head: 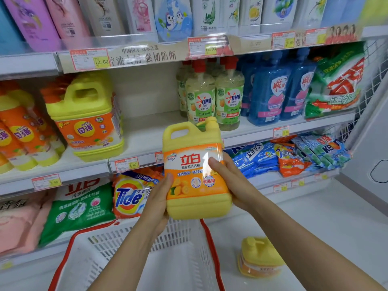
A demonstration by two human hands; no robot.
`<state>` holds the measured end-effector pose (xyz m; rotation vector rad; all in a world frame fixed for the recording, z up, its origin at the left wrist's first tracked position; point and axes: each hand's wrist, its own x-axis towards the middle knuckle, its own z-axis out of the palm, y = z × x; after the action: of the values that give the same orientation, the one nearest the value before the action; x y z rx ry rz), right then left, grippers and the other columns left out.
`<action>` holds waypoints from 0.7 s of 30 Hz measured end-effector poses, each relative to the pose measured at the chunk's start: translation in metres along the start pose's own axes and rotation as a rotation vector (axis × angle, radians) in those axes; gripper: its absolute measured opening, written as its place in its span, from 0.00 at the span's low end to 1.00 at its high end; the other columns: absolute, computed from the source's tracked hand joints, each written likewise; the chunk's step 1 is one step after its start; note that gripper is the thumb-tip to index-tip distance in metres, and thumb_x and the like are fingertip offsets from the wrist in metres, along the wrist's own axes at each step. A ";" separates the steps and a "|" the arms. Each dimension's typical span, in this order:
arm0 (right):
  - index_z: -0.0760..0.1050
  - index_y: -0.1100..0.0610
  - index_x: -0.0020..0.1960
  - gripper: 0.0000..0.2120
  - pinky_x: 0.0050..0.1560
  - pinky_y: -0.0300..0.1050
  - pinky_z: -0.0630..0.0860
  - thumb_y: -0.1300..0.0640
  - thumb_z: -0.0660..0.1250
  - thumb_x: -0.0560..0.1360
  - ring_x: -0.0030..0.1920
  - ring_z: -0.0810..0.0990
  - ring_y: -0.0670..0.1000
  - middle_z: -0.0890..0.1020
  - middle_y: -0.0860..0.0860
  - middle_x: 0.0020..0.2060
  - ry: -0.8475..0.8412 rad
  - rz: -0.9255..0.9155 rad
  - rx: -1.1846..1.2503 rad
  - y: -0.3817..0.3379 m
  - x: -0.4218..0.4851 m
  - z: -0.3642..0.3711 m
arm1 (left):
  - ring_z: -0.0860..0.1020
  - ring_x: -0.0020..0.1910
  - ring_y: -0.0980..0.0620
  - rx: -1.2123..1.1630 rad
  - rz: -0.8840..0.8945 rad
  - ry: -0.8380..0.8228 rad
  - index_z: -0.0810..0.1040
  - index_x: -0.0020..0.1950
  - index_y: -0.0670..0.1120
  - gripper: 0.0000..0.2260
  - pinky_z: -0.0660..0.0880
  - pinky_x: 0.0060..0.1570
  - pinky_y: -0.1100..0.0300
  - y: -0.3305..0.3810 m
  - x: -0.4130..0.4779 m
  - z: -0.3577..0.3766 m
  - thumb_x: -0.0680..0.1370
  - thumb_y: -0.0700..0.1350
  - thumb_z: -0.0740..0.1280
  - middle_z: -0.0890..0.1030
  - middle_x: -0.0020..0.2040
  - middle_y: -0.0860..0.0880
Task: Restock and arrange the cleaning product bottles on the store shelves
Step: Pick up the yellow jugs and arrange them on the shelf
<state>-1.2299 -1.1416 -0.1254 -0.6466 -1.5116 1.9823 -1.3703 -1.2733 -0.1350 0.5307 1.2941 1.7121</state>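
Before the middle shelf [147, 141], upright: yellow detergent jug [195, 169], clasped at its lower sides by left hand [160, 198] and right hand [228, 181], above white basket [134, 244]. Lower right, on the floor: second yellow jug [259, 257].

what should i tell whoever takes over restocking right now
Hands: left hand and right hand both grip one yellow dish soap jug, upright, in front of the middle shelf.
Placed: a larger yellow jug stands on that shelf, with an open gap to its right.
Left: shelve the held jug, probably in that gap; a second small jug waits on the white surface beside the basket.
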 end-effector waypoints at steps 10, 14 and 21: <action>0.67 0.46 0.70 0.35 0.50 0.48 0.83 0.44 0.76 0.66 0.54 0.84 0.49 0.81 0.47 0.57 0.263 -0.184 -0.167 0.005 -0.007 0.012 | 0.76 0.57 0.61 0.557 0.234 0.067 0.63 0.76 0.60 0.34 0.75 0.45 0.68 -0.002 -0.007 0.022 0.71 0.66 0.66 0.75 0.65 0.56; 0.76 0.49 0.65 0.17 0.49 0.38 0.80 0.45 0.64 0.78 0.53 0.83 0.43 0.84 0.44 0.52 0.146 -0.206 -0.183 -0.004 -0.013 0.016 | 0.80 0.49 0.67 0.384 0.210 -0.018 0.63 0.73 0.57 0.37 0.78 0.42 0.70 -0.008 -0.008 0.037 0.67 0.58 0.73 0.78 0.61 0.57; 0.72 0.48 0.68 0.27 0.59 0.49 0.79 0.41 0.72 0.73 0.63 0.79 0.54 0.79 0.51 0.60 0.071 -0.239 -0.310 -0.004 -0.001 -0.003 | 0.85 0.48 0.52 0.238 0.148 -0.060 0.75 0.62 0.54 0.26 0.81 0.39 0.61 -0.002 -0.009 0.023 0.67 0.53 0.77 0.84 0.54 0.49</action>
<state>-1.2267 -1.1398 -0.1226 -0.6197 -1.7797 1.5485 -1.3470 -1.2688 -0.1263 0.8278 1.4546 1.6570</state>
